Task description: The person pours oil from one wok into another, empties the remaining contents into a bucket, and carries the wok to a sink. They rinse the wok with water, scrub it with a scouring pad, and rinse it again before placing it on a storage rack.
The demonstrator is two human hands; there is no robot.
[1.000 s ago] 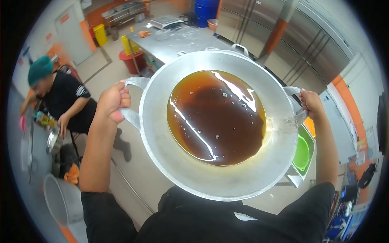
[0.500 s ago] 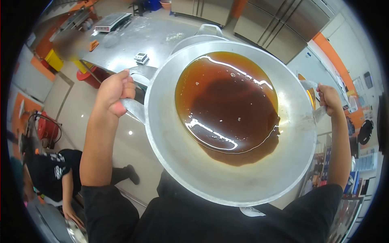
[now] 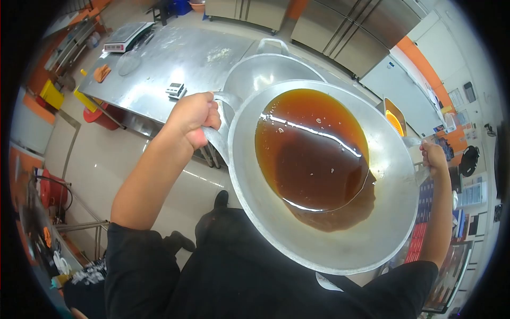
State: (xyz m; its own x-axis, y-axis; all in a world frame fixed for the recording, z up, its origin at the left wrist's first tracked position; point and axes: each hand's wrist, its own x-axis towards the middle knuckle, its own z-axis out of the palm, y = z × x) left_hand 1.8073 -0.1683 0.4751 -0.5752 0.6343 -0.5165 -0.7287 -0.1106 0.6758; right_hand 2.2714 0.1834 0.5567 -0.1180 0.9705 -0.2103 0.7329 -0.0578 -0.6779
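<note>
A large metal wok hangs in the air before me, held by its two loop handles. My left hand is closed round the left handle, and my right hand is closed round the right one. Inside, a pool of amber-brown liquid with small bubbles lies toward the far side; a brown wet film stretches from its near edge. Just past the far rim, a second metal wok stands on the steel table, partly hidden by the one I hold.
The steel table carries a small white device, a larger scale and an orange cloth. Under its left end stands a red bucket. An orange-yellow basket is beyond the right handle. Another person is at lower left.
The held wok has shifted right and somewhat down in view, with both hands still on its handles. The liquid has moved within it. More of the second wok shows, and less of the other person.
</note>
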